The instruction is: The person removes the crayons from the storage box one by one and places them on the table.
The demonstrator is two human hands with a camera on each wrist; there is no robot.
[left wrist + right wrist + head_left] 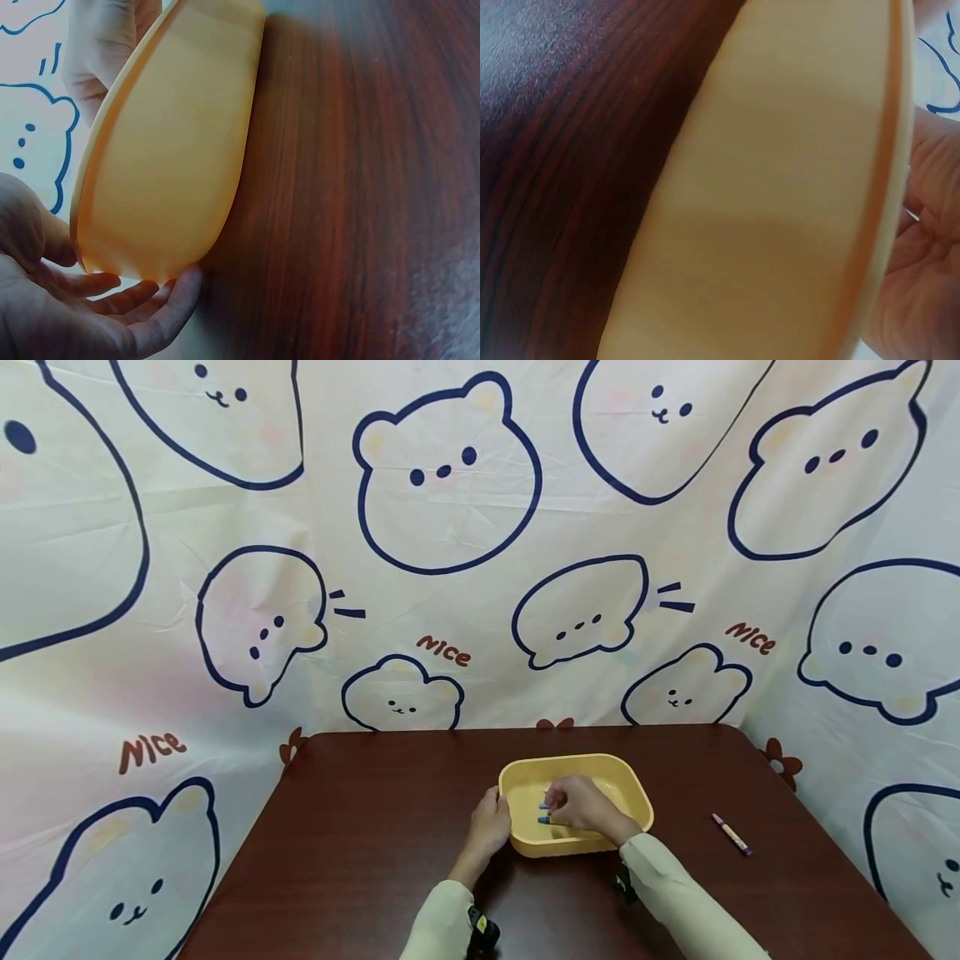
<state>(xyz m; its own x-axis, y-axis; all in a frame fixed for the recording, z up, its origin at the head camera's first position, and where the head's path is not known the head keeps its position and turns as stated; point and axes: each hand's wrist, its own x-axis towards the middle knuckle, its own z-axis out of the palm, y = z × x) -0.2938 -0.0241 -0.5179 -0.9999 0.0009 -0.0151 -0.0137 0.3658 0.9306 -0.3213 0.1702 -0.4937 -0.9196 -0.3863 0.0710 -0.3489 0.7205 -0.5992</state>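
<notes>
A yellow plastic basket (641, 810), shallow with rounded corners, stands on the table. My left hand (489, 822) grips its left end, the thumb up at the rim and the fingers curled against the outer wall (165, 150) in the left wrist view. Inside the basket, my right hand (581, 803) has its fingers bent down in a pinch around a crayon. A blue crayon end (543, 820) sticks out to the left of the fingertips, with another blue piece (543, 806) just behind it. The basket's wall (780, 187) hides the right fingertips in the right wrist view.
A single crayon (731, 834), pale with a purple end, lies on the dark brown table (375, 827) to the right of the basket. Behind the table's far edge hangs a white curtain (480, 610) printed with cartoon bears.
</notes>
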